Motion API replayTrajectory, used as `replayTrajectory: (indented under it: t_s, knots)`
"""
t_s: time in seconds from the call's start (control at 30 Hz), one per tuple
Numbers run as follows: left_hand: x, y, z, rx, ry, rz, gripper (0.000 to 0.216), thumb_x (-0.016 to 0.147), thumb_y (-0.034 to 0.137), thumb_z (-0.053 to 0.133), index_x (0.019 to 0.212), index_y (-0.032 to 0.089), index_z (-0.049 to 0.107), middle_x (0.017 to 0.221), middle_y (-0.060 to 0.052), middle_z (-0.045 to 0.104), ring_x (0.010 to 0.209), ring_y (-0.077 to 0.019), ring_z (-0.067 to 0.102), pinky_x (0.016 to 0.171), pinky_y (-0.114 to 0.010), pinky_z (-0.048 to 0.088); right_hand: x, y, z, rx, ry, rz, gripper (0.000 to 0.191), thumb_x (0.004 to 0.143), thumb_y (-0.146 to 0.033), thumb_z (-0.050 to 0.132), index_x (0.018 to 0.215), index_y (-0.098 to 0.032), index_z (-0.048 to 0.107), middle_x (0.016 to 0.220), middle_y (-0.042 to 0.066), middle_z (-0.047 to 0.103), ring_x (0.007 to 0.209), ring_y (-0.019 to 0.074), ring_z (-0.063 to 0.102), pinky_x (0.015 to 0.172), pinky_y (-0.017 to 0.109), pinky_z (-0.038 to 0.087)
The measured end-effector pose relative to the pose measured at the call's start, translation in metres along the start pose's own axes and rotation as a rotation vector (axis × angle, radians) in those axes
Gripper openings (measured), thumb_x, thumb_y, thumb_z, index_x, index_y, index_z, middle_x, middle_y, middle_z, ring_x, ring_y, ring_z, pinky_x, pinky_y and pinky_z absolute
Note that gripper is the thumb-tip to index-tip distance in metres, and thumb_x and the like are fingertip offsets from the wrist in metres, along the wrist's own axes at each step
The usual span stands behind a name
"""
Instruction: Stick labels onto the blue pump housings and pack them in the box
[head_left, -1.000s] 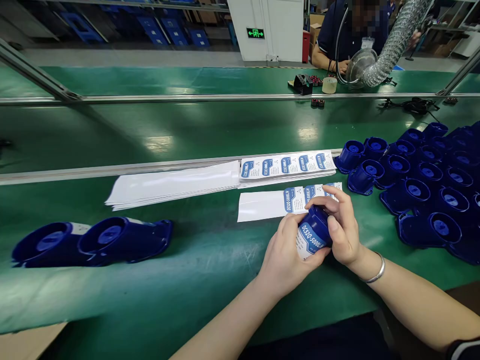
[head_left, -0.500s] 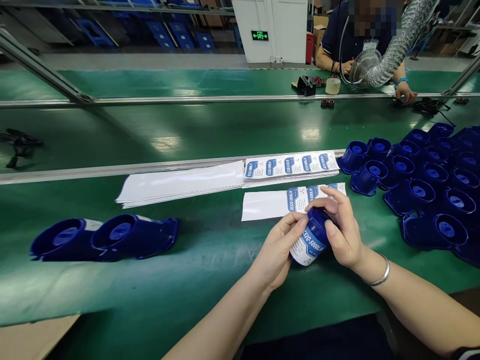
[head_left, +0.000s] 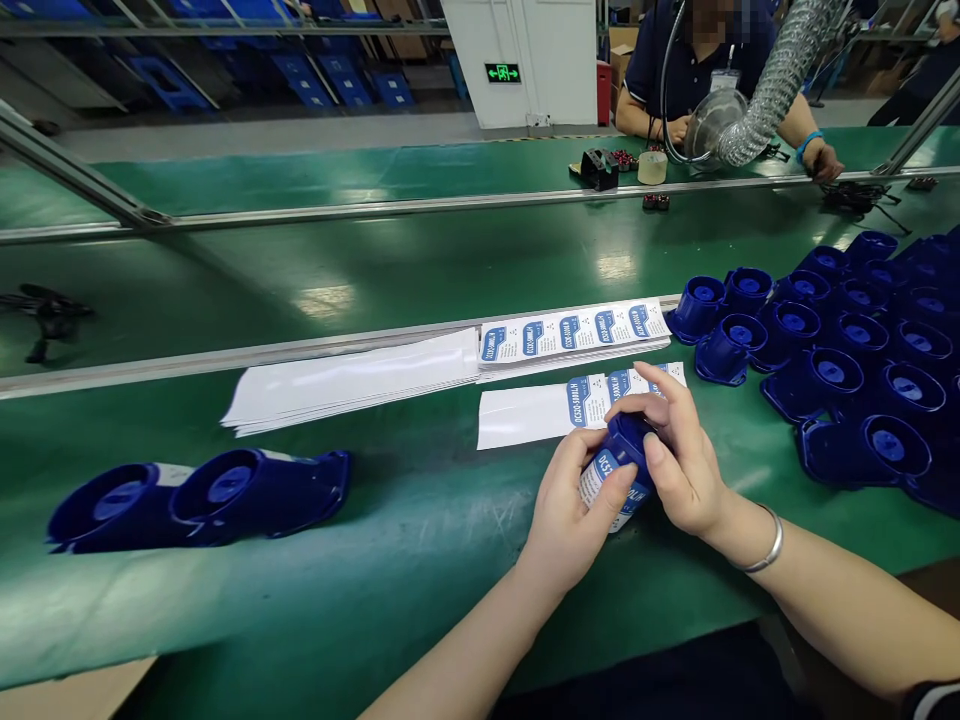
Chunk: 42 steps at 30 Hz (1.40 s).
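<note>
Between my two hands is a dark blue plastic housing with a blue and white label on its side. My left hand grips it from the left, the thumb lying across the label's face. From the right, my right hand holds the housing's upper end, with thumb and curled fingers around it. Just beyond my hands lies a label sheet, its left part blank and printed labels on its right. My fingers cover part of that sheet.
Many blue housings crowd the right side of the green bench. Two labelled housings lie at left. Behind are a printed label stack and blank white sheets. A co-worker sits across, near a flexible duct.
My left thumb has moved from the label's upper left edge down and right across its face. My right hand keeps its hold. The whole view has shifted slightly.
</note>
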<state>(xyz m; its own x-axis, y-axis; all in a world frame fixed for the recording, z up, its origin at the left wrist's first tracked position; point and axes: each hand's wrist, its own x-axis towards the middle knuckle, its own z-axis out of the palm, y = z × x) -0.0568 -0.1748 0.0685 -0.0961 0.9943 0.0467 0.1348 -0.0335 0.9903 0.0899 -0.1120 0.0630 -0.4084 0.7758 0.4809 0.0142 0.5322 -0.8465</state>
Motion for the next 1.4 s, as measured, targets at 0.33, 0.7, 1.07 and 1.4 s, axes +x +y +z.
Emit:
replayTrajectory:
  t_s: [0.33, 0.7, 1.07, 1.4]
  knots:
    - [0.005, -0.009, 0.004, 0.515, -0.015, 0.146, 0.036, 0.082, 0.038, 0.064, 0.111, 0.019, 0.052, 0.106, -0.011, 0.064, 0.098, -0.0288, 0.063, 0.081, -0.043, 0.051, 0.001, -0.001, 0.001, -0.126, 0.027, 0.008, 0.055, 0.097, -0.03, 0.043, 0.15, -0.022, 0.03, 0.115, 0.011, 0.065, 0.107, 0.0259, 0.064, 0.096, 0.048, 0.052]
    - [0.016, -0.003, -0.003, -0.056, -0.255, -0.259, 0.046, 0.087, 0.055, 0.063, 0.113, 0.017, 0.057, 0.109, -0.01, 0.067, 0.102, -0.0279, 0.065, 0.086, -0.04, 0.052, 0.018, -0.008, -0.006, -0.147, -0.116, 0.408, 0.054, 0.091, -0.033, 0.048, 0.142, -0.02, 0.037, 0.095, 0.004, 0.07, 0.088, 0.0239, 0.066, 0.085, 0.042, 0.05]
    - [0.013, -0.003, -0.002, -0.127, -0.289, -0.367, 0.052, 0.077, 0.035, 0.08, 0.119, 0.017, 0.056, 0.115, -0.009, 0.066, 0.113, -0.029, 0.061, 0.093, -0.04, 0.051, 0.021, -0.01, -0.008, -0.204, -0.162, 0.48, 0.06, 0.089, -0.037, 0.048, 0.145, -0.019, 0.036, 0.1, 0.005, 0.071, 0.088, 0.0253, 0.065, 0.086, 0.043, 0.049]
    - [0.01, 0.004, -0.007, 0.085, -0.437, -0.226, 0.072, 0.078, 0.026, 0.077, 0.141, 0.022, 0.043, 0.144, -0.013, 0.054, 0.13, -0.0312, 0.055, 0.109, -0.047, 0.045, 0.031, -0.003, -0.024, -0.011, -0.094, 0.531, 0.056, 0.088, -0.036, 0.053, 0.141, -0.023, 0.042, 0.077, -0.002, 0.065, 0.08, 0.0226, 0.063, 0.082, 0.039, 0.048]
